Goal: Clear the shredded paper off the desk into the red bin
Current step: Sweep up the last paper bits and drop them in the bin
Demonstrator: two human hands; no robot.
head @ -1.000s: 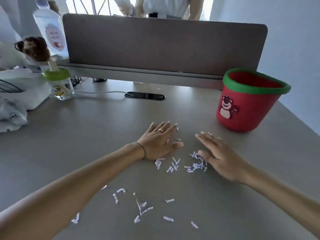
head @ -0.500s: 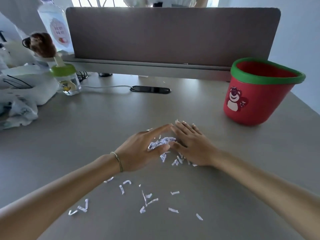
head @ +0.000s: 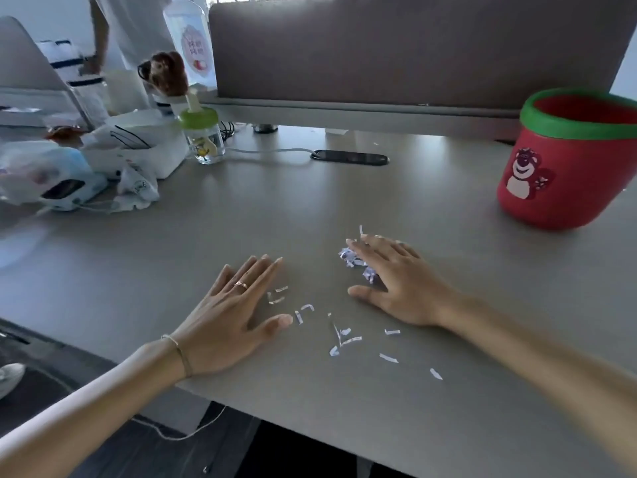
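Several white paper shreds (head: 348, 336) lie scattered on the grey desk (head: 241, 215) between my two hands. A gathered clump of shreds (head: 351, 259) sits under the fingers of my right hand (head: 396, 281), which lies flat over it with straight fingers. My left hand (head: 234, 312) rests flat on the desk to the left, fingers spread, a ring on one finger. Two shreds lie just beside its fingers. The red bin (head: 565, 167) with a green rim and a bear picture stands upright at the far right.
A small jar with a green lid (head: 203, 136), a tall bottle (head: 189, 43), a white box (head: 138, 146) and bags crowd the left back. A grey partition (head: 396, 46) runs along the back. A black cable port (head: 350, 157) sits mid-desk. The desk's near edge is close below my left wrist.
My hands have parted after pushing shreds together. The left hand moved back left and toward me; the right hand keeps the clump beneath its fingers. The view shifted left.
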